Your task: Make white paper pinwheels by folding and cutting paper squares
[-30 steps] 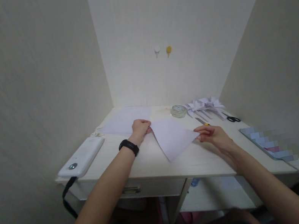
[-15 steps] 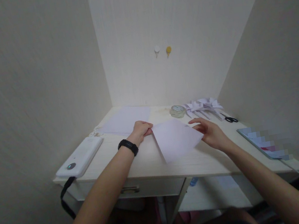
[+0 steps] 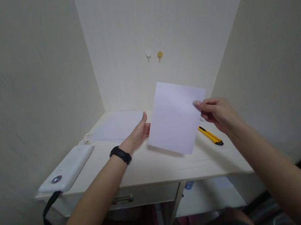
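behind the tabletop's front edge (image 3: 151, 181), the right hand (image 3: 218, 113) pinches paper (image 3: 173, 120), apparently unfolded as yet. the left hand (image 3: 137, 132) (thumb up) is spread alongside.

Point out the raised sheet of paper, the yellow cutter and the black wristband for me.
Sheet of paper (image 3: 175, 119): head view, middle of its facing side.
Yellow cutter (image 3: 211, 136): head view, middle of its visible handle.
Black wristband (image 3: 120, 155): head view, middle of the band.

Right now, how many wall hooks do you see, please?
2: above the held white paper, a round white hook; to its right, a round yellow hook. The paper may hide others.
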A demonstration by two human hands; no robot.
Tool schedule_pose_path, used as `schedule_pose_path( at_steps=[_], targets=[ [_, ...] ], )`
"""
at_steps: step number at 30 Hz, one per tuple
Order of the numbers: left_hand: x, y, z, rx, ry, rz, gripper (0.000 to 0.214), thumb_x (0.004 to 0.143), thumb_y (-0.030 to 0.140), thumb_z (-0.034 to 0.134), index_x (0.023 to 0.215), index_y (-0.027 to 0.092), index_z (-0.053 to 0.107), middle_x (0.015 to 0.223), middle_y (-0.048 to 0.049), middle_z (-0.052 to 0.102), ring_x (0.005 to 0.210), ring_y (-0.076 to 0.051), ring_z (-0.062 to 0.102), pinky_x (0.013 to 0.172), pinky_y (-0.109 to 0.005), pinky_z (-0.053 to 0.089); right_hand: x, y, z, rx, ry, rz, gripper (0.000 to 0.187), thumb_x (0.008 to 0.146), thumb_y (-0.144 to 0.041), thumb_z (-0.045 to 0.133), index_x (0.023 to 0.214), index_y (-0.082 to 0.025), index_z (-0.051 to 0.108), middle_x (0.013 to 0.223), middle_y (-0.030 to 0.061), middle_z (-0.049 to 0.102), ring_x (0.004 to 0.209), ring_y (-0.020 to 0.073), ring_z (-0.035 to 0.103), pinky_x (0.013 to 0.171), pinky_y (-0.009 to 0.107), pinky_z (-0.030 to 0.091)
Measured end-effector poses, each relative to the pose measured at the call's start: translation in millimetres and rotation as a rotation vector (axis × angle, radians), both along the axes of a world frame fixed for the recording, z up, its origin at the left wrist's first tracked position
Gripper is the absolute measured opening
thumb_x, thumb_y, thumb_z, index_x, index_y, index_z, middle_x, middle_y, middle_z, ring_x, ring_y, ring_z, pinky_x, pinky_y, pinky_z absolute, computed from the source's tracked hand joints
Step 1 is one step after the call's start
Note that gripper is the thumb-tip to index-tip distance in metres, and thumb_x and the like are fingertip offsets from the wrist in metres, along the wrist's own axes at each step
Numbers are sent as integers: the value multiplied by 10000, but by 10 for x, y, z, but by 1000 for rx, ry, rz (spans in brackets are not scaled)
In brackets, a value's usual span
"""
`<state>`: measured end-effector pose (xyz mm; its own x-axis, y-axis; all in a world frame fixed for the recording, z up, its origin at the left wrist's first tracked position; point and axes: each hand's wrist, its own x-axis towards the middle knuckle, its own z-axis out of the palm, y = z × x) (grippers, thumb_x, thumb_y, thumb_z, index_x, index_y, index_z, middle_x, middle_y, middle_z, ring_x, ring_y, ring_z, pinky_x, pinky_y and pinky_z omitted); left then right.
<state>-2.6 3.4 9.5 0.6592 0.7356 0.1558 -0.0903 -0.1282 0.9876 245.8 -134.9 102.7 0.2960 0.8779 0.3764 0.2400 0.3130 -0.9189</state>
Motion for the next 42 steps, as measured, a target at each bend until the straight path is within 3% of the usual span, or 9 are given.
schedule_pose_path(
  at_steps=[2,5,8,15,25,30,34,39,42],
  targets=[
    [-7,-45,51,-142,-85,-137,835,733,880,348,823,130,704,744,-139,714,814,-244,654,731,-324,494,19,93,-83,-74,83,11,414,591,-462,839,511,-177,550,428,-35,435,389,64,333,356,228,182],
    [-6,-95,62,-184,-85,-177,654,734,756,582,819,119,700,750,-120,710,747,-199,639,705,-304,479,62,239,-320,-150,156,1,441,546,-451,856,506,-178,513,435,-41,445,384,50,334,338,205,171],
    [17,-107,40,-149,7,-118,460,717,556,752,793,106,690,759,-83,702,629,-128,592,617,-257,451,125,347,-605,-213,201,-33,438,515,-451,866,537,-173,528,444,-56,432,394,49,353,330,186,176],
    [132,-114,-9,-56,98,120,403,742,510,740,746,113,667,671,-41,640,553,-100,540,521,-222,409,231,435,-1051,-313,235,84,428,569,-435,851,574,-186,503,463,-51,457,399,57,362,329,204,180],
    [113,-36,-127,-107,157,197,277,766,287,727,605,127,568,535,21,506,456,-65,432,454,-197,328,259,774,-1113,-438,146,166,413,525,-244,857,519,-197,447,419,-53,455,352,39,327,317,199,158],
    [119,-50,-131,-203,201,216,231,759,219,729,621,121,572,552,0,547,468,-82,479,460,-205,365,296,822,-1232,-513,145,137,388,576,-315,850,543,-173,490,409,-18,497,329,42,342,295,188,162],
    [133,-69,-127,-207,213,230,255,748,203,751,598,124,560,524,9,535,453,-74,459,463,-204,373,308,785,-1268,-481,164,135,378,660,-444,794,604,-158,553,441,19,545,349,69,415,283,189,193],
    [129,-73,-134,-208,206,186,259,758,187,742,585,120,561,532,1,551,452,-70,463,454,-197,363,307,766,-1315,-384,160,119,405,518,-371,886,589,-163,546,408,-27,504,330,42,339,289,187,181],
    [129,-65,-142,-215,201,158,264,757,185,741,574,119,562,542,-4,561,457,-69,467,460,-199,366,284,773,-1341,-349,174,62,410,556,-436,851,561,-171,537,398,-10,507,329,63,373,291,205,184]
  ],
)
